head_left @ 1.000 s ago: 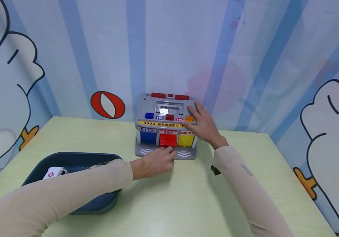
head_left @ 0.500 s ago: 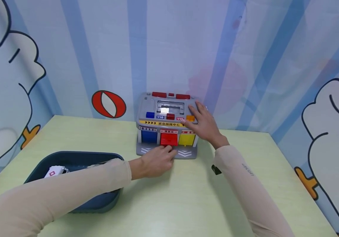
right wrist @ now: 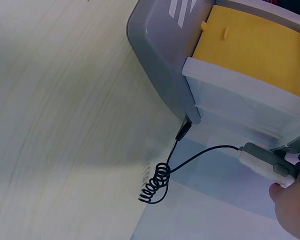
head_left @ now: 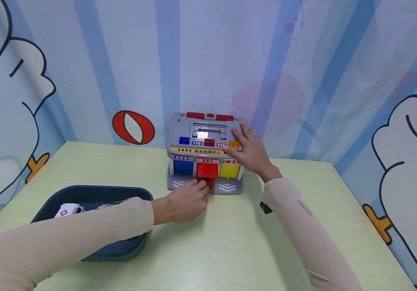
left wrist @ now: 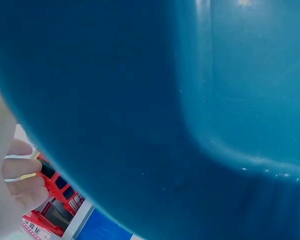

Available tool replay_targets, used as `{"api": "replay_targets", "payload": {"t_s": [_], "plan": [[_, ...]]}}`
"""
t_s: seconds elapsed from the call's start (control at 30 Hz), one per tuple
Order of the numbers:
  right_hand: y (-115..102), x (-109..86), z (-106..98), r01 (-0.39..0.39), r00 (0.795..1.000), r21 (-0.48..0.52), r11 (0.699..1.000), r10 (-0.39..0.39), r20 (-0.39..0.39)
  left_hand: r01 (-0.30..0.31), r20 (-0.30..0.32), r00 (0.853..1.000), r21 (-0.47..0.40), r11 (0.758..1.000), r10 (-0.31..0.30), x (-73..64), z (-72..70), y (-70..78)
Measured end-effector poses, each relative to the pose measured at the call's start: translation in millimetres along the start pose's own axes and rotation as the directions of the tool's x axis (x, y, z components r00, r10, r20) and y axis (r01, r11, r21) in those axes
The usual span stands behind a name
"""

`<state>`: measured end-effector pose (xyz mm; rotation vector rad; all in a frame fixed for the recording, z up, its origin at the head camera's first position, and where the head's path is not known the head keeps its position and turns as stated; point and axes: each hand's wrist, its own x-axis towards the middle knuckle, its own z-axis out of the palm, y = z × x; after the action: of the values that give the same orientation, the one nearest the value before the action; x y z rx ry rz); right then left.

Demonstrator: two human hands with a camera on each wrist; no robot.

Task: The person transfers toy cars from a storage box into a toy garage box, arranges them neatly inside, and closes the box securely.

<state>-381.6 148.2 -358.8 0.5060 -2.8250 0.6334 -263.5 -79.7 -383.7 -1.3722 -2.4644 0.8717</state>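
Observation:
In the head view, a grey toy emergency station (head_left: 183, 128) stands near the table's back edge, with blue, red and yellow doors. At the middle bay, the fingers of my left hand (head_left: 188, 201) grip a red toy fire truck (head_left: 210, 185), right below the swung-out red door (head_left: 207, 170). The left wrist view shows the truck's dark windows (left wrist: 67, 192) beside the fingertips; a blue bin wall hides most else. My right hand (head_left: 253, 155) rests on the right side of the station's roof, fingers spread. The yellow door (right wrist: 252, 47) hangs down in the right wrist view.
A dark blue bin (head_left: 146, 193) stands left on the table, under my left forearm, holding a white toy vehicle (head_left: 69, 209) with a red mark. A toy handset (right wrist: 267, 162) on a coiled black cord (right wrist: 157, 181) hangs at the station's side. A striped curtain backs the table.
My left hand has shifted slightly left, away from the middle bay's front, and the red fire truck now shows beside its fingers. My right hand stays on the roof.

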Motion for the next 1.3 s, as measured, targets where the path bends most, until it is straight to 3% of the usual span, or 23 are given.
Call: {"api": "replay_targets", "payload": {"t_s": [0.3,0.53,0.83,1.3], "plan": [[-0.6,-0.7,-1.7,0.007,1.000,0.003,1.000,-0.007,0.001,0.022,0.024,0.999,0.003,1.000,-0.022,-8.9,5.4,4.9],[-0.4,-1.4,-2.0,0.011,1.000,-0.003,1.000,-0.011,0.000,0.064,0.103,0.993,-0.100,0.993,-0.053,-11.4,5.9,8.0],[0.6,-0.6,0.3,0.018,1.000,-0.002,1.000,-0.018,-0.012,0.118,0.184,0.980,-0.225,0.967,-0.076,-12.6,9.8,9.0],[0.3,-0.1,0.2,0.008,1.000,-0.006,1.000,-0.008,-0.007,0.179,0.216,0.969,-0.289,0.940,-0.118,-12.9,13.3,7.6]]}}
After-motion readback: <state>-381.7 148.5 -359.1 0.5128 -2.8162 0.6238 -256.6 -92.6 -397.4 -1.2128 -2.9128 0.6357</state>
